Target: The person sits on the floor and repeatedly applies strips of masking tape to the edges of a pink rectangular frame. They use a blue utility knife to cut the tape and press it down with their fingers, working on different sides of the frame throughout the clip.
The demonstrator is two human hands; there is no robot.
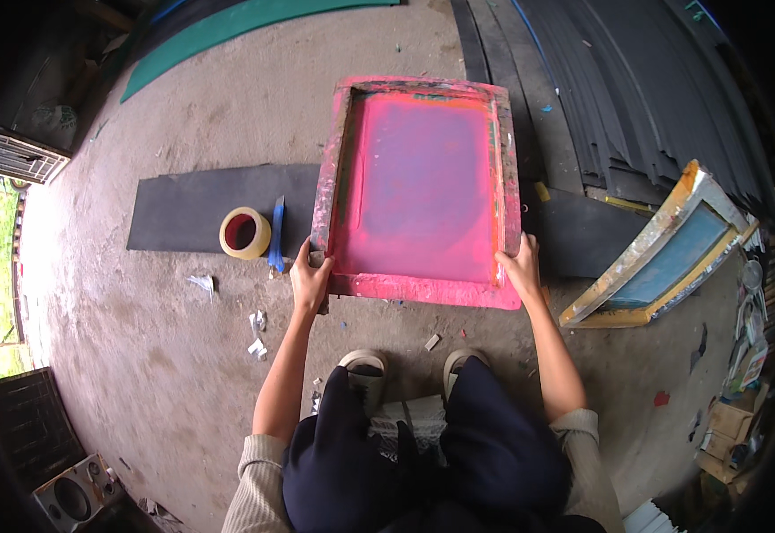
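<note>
A pink-stained screen printing frame (423,186) is held up in front of me, its wooden border caked with paint around a purple-pink mesh. My left hand (310,275) grips its lower left corner, thumb on the near face. At the lower right corner my right hand (521,266) grips the opposite side, its fingers partly hidden behind the frame. Below the frame lies a long black sheet (192,209), partly covered from view. On that sheet's left part, a roll of clear tape (245,233) sits beside a blue strip-like tool (277,233).
At the right, a second screen frame (663,258) with a blue-grey mesh stands tilted. Stacked dark sheets (645,89) fill the far right. A green sheet (219,40) lies far left. Scraps dot the concrete floor (156,338). A speaker (75,497) is at lower left.
</note>
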